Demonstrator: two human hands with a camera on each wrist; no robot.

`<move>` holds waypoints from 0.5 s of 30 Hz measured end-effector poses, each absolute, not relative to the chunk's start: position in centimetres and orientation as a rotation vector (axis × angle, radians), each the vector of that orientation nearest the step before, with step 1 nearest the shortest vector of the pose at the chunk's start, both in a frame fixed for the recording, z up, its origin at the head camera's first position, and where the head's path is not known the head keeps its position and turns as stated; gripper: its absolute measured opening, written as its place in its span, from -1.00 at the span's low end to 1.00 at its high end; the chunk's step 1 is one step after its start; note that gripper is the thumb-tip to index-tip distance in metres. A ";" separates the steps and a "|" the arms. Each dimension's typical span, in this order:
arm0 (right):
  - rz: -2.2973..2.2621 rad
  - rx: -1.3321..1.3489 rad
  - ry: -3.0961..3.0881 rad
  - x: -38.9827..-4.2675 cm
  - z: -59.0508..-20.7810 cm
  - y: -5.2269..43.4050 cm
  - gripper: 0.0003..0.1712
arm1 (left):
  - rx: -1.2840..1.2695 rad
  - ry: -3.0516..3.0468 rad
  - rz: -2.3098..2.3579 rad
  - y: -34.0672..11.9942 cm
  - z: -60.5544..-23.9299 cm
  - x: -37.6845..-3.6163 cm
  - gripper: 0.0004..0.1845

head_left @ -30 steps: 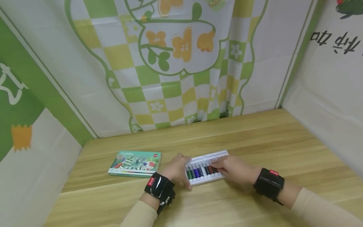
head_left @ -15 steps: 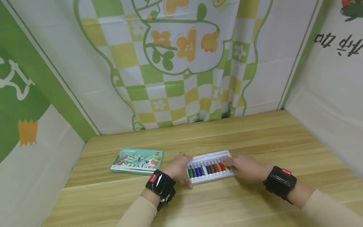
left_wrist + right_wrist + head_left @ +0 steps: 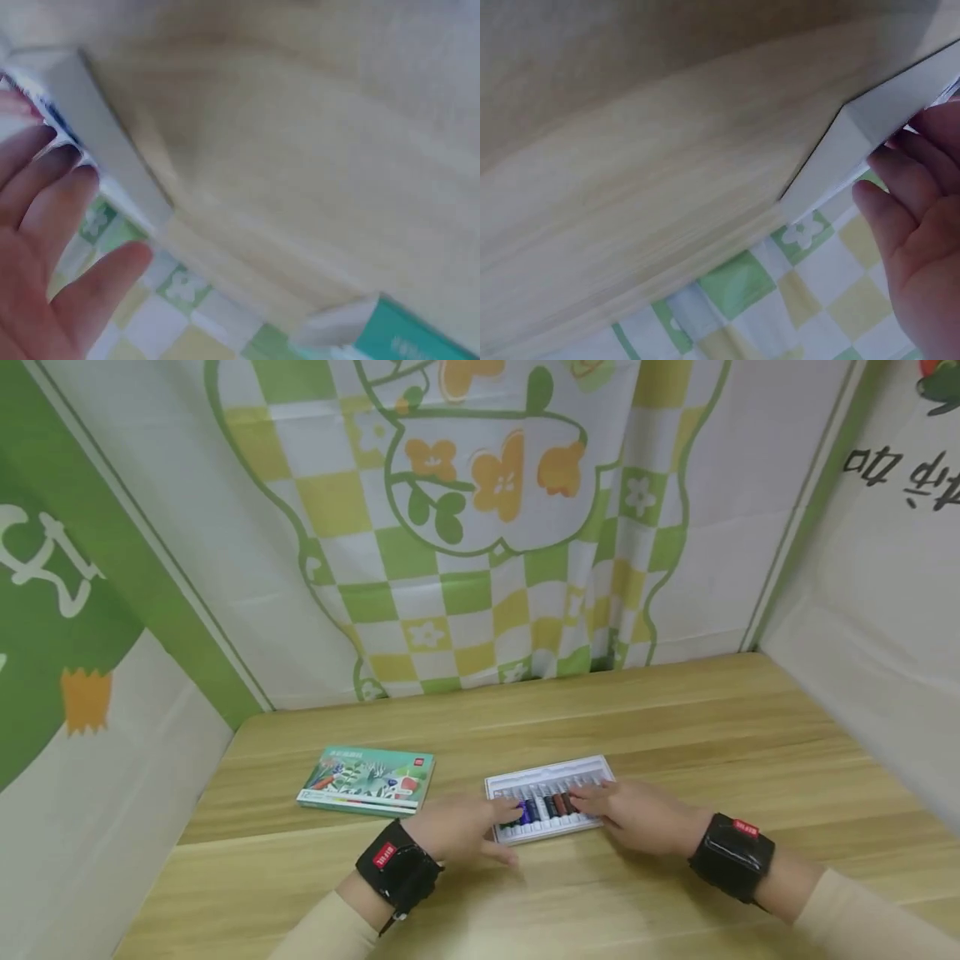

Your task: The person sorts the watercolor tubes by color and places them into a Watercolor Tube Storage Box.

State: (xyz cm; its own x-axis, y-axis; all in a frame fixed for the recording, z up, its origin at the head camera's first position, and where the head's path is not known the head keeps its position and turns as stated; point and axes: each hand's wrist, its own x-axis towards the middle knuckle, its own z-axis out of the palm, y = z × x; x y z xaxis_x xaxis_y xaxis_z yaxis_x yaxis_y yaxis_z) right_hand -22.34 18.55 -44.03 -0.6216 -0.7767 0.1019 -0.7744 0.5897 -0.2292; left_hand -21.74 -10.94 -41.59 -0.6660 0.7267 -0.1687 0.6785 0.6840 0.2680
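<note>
A white tray (image 3: 551,771) lies flat on the table, holding a row of paint tubes (image 3: 550,807) in several colours. My left hand (image 3: 459,828) reaches over the tray's left end, fingers extended across the tubes there. From the other side, my right hand (image 3: 647,817) has its fingertips on or just above the tubes at the right end, hiding some of them. In the left wrist view, the fingers (image 3: 56,214) are spread beside the tray's side wall (image 3: 112,131). The right wrist view has the fingers (image 3: 907,176) over the tray's edge (image 3: 832,154). Neither hand grips a tube.
A flat green illustrated box (image 3: 367,781) lies to the left of the tray on the wooden table (image 3: 675,718). Behind the table hangs a checked green and yellow cloth (image 3: 465,610). White printed panels (image 3: 862,610) stand at both sides.
My left hand has let go of the tray's left edge and moved over the tubes. The right hand slid right along the tubes, then back slightly left. The tray has barely moved.
</note>
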 end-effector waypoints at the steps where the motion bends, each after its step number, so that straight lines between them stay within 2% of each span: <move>1: -0.398 -1.343 2.787 -22.3 -43.9 18.6 -0.56 | 1.107 2.616 0.269 -10.9 -41.5 -21.6 -0.23; 5: -0.485 -1.235 2.731 -22.3 -43.2 19.1 -0.49 | 1.114 2.617 0.296 -11.0 -41.7 -21.5 -0.29; 11: -0.515 -1.201 2.822 -22.7 -42.7 21.0 -0.54 | 1.272 2.731 0.304 -10.6 -42.5 -21.3 -0.67; 13: -0.470 -1.205 2.854 -22.9 -42.8 21.2 -0.58 | 1.301 2.735 0.294 -10.0 -42.6 -21.3 -0.66; 15: -0.431 -1.195 2.869 -23.0 -43.0 21.3 -0.60 | 1.302 2.725 0.266 -9.3 -42.7 -21.3 -0.55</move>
